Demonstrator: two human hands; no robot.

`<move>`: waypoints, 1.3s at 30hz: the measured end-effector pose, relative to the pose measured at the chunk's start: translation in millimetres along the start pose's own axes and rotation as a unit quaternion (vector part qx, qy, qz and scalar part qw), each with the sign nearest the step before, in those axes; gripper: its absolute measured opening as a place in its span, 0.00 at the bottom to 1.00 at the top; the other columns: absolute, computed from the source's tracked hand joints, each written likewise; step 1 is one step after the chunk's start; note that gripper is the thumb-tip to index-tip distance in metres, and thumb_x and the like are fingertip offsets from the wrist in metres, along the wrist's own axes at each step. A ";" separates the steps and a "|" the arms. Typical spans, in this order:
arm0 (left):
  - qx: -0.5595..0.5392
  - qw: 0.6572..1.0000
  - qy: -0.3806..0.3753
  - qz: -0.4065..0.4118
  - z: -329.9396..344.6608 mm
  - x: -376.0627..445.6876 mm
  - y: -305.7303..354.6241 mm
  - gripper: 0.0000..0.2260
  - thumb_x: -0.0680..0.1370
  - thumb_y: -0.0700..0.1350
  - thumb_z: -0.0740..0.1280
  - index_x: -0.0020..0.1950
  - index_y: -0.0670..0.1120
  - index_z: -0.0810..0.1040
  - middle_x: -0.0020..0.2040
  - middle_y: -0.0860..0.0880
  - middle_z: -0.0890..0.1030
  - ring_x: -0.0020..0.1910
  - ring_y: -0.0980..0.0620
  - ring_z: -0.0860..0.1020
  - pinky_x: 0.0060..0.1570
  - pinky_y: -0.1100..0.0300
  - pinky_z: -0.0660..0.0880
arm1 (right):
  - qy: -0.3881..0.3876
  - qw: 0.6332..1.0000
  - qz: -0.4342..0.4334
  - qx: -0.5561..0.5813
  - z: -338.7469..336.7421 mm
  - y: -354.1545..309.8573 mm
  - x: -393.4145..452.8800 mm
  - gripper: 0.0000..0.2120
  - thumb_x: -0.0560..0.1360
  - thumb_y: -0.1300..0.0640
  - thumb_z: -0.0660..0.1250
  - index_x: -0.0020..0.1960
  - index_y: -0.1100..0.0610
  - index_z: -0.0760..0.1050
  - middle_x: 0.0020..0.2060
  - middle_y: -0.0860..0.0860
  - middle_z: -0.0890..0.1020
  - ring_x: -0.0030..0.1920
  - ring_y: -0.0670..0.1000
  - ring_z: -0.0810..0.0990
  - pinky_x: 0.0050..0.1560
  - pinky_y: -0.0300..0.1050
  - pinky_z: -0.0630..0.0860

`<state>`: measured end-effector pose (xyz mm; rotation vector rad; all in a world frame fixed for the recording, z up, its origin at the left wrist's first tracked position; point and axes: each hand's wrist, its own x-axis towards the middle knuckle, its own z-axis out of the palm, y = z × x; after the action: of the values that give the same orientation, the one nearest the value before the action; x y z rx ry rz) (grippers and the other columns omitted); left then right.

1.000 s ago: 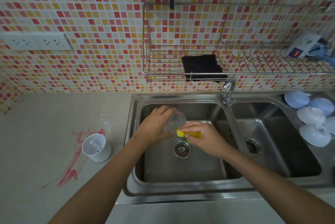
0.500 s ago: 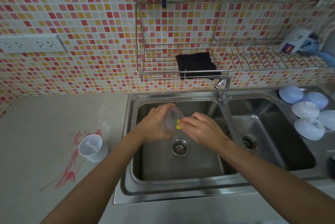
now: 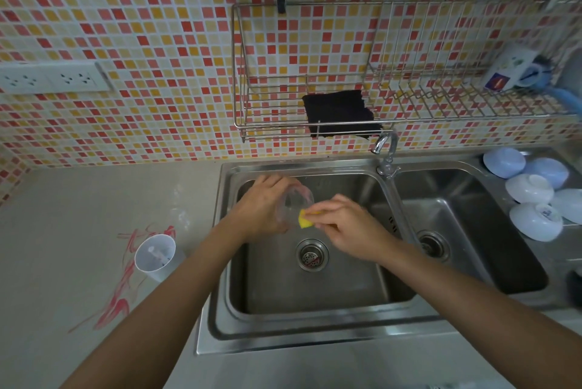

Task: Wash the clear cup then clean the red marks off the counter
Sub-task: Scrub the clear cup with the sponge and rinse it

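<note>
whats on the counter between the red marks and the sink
A white cup stands there, partly on the red marks, left of the sink, per the head view.

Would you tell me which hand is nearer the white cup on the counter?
Left. The left hand is over the sink nearer the white cup; the right hand is farther right.

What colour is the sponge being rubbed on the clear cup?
Yellow; the sponge shows best in the head view.

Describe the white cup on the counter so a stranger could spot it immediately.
Left of the steel sink, on the pale counter, stands a white cup. It sits on the red marks, the counter's only upright vessel, unlike the overturned bowls right of the sink.
</note>
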<state>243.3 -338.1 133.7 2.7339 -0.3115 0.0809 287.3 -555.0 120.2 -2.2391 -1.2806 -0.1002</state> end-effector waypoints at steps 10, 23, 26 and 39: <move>-0.003 0.999 -0.027 0.028 1.6 3.0 5.0 0.32 0.69 0.47 0.77 0.70 0.48 0.71 0.67 0.50 0.74 0.67 0.51 0.68 0.59 0.71 0.52 | 0.029 0.990 0.099 0.101 20.7 -12.0 -4.9 0.11 0.73 0.63 0.71 0.54 0.55 0.83 0.51 0.49 0.85 0.47 0.48 0.82 0.52 0.43 0.75; 0.016 0.997 -0.063 0.034 3.5 6.4 8.1 0.33 0.69 0.45 0.76 0.72 0.49 0.69 0.69 0.52 0.72 0.68 0.53 0.66 0.57 0.72 0.52 | -0.057 0.996 -0.024 -0.064 8.5 10.5 1.1 0.13 0.73 0.61 0.71 0.56 0.51 0.82 0.56 0.42 0.82 0.45 0.51 0.77 0.49 0.49 0.77; 0.015 0.997 -0.069 0.035 2.9 3.6 9.0 0.33 0.69 0.47 0.77 0.72 0.48 0.69 0.69 0.52 0.73 0.68 0.52 0.67 0.57 0.71 0.53 | -0.066 0.984 0.106 0.124 15.6 11.1 -6.5 0.12 0.73 0.60 0.72 0.57 0.55 0.82 0.56 0.47 0.83 0.55 0.43 0.80 0.63 0.48 0.73; -0.124 0.992 -0.019 -0.012 6.8 14.5 7.7 0.42 0.65 0.50 0.79 0.73 0.51 0.61 0.68 0.52 0.70 0.69 0.52 0.66 0.70 0.55 0.64 | 0.093 0.955 -0.139 -0.246 -0.3 12.8 2.8 0.08 0.80 0.57 0.62 0.49 0.55 0.80 0.45 0.46 0.83 0.37 0.52 0.75 0.38 0.45 0.78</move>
<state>255.8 -350.6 131.6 2.4944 -0.2797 -0.0154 299.3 -558.0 115.9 -2.3499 -1.5869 -0.7973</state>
